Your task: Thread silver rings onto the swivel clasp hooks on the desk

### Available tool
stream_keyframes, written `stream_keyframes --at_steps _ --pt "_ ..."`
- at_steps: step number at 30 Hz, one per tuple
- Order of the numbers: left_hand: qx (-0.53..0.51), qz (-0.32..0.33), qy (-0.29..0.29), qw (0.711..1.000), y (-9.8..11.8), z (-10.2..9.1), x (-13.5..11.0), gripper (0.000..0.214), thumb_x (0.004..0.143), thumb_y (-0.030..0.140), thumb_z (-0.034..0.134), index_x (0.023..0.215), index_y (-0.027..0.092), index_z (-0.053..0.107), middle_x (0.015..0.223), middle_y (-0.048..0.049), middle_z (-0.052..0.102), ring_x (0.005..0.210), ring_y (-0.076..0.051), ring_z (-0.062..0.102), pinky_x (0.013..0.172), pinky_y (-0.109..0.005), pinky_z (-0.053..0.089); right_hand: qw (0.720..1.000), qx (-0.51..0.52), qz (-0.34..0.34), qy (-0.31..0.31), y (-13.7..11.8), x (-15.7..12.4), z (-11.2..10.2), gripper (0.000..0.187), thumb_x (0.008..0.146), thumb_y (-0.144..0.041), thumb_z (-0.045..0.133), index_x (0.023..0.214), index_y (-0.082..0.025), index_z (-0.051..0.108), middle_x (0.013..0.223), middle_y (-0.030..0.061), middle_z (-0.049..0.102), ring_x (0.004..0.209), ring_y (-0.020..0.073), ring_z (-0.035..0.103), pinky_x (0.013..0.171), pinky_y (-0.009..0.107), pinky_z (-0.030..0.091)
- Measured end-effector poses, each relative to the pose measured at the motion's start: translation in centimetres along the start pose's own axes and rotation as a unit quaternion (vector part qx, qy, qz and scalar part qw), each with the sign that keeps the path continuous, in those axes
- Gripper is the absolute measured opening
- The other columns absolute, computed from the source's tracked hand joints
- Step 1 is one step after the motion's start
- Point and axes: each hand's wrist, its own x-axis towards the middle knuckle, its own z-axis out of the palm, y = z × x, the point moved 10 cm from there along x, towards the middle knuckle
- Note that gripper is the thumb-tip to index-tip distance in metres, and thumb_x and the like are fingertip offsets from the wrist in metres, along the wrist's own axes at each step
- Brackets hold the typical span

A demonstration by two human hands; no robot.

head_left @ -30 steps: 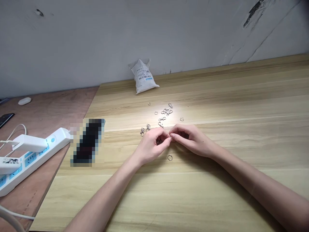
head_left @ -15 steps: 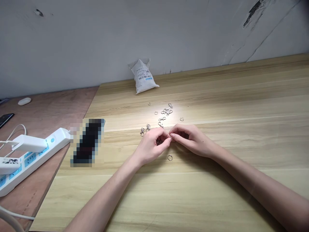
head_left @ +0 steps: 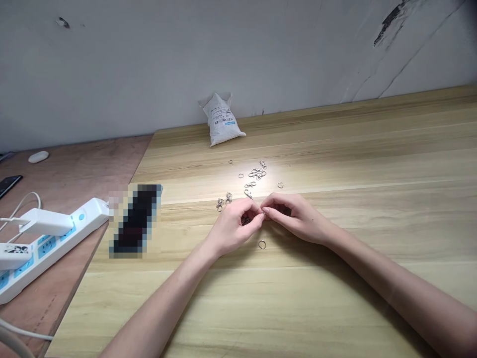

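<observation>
My left hand (head_left: 234,226) and my right hand (head_left: 296,216) meet fingertip to fingertip over the table. Both are closed in a pinch on a small shiny metal piece (head_left: 264,211), mostly covered by the fingers; its exact kind is hidden. Inside the curl of my left fingers some dark metal shows, and I cannot tell whether it is held or lies on the table. Just below the hands lies a split ring (head_left: 262,244). Beyond them are several lobster clasps (head_left: 257,173) and another ring (head_left: 280,185). Two clasps with rings (head_left: 224,201) lie left of my left hand.
A white plastic packet (head_left: 223,122) leans by the wall at the back. To the left lies a pixelated dark phone-like object (head_left: 136,219). A white power strip (head_left: 55,248) with plugged-in chargers rests on the lower brown surface (head_left: 85,169). Two small rings (head_left: 240,175) lie behind the clasps.
The view has shifted very slightly. Both hands keep the same pinch in the same place, and the loose pieces have not moved.
</observation>
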Motion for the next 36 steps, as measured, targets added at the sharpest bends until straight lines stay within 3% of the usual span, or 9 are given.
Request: stream_keyframes --at_steps 8,18,36 --pt "0.005 0.005 0.007 1.000 0.2 -0.1 0.0 0.014 0.090 0.025 0.054 0.082 0.017 0.063 0.076 -0.0017 0.062 0.069 -0.013 0.053 0.062 -0.025 0.041 1.000 0.001 0.002 0.003 -0.1 -0.1 -0.1 0.021 0.097 -0.031 0.050 0.090 -0.018 0.065 0.083 0.0035 0.068 0.075 0.0150 0.059 0.068 0.028 0.044" --pt "0.025 0.022 0.083 0.996 0.9 -1.4 -0.1 0.012 0.089 0.024 0.058 0.079 0.019 0.063 0.075 -0.0007 0.062 0.070 -0.014 0.052 0.068 -0.028 0.041 0.999 0.007 -0.009 0.036 0.1 0.0 -0.5 0.018 0.096 -0.029 0.050 0.090 -0.018 0.064 0.073 0.0009 0.062 0.063 0.0120 0.052 0.057 0.025 0.039" --pt "0.024 0.031 0.086 0.995 1.2 -1.4 -0.2 0.013 0.090 0.025 0.058 0.082 0.020 0.066 0.075 -0.0012 0.063 0.072 -0.015 0.054 0.073 -0.032 0.042 0.997 -0.005 -0.035 0.069 -0.3 -0.3 -0.7 0.013 0.096 -0.027 0.048 0.093 -0.018 0.058 0.071 0.0000 0.060 0.058 0.0103 0.047 0.053 0.024 0.037"
